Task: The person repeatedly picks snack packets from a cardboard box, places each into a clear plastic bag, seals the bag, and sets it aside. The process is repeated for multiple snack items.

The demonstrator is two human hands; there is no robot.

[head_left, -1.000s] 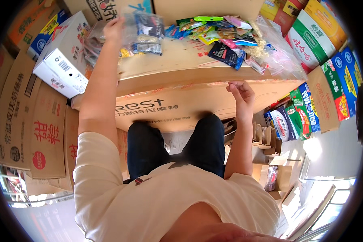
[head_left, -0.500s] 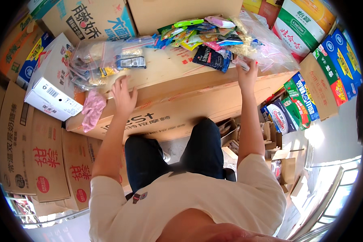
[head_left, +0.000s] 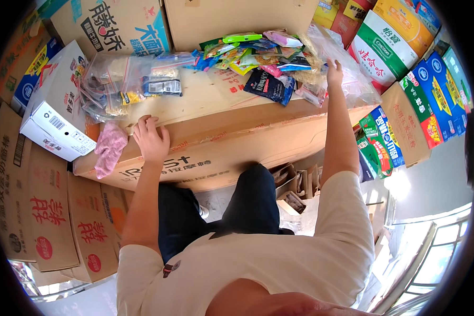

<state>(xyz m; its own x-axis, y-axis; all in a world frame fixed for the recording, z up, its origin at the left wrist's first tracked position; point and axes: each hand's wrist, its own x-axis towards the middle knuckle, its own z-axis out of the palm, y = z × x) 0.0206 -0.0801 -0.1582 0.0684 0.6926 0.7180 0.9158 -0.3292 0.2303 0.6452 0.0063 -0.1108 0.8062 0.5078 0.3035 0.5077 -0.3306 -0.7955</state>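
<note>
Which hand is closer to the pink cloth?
Left: the left hand is just right of the pink cloth; the right hand is far across, by the clear plastic.

Left arm (head_left: 142, 205) directed forward, leaning slightly inward; left hand (head_left: 152, 139) back upward, its fingers parted and loosely curled; right arm (head_left: 339, 131) likewise inclined, extending farther forward; right hand (head_left: 334, 73) well apart from the left, any grip too small to tell.
</note>
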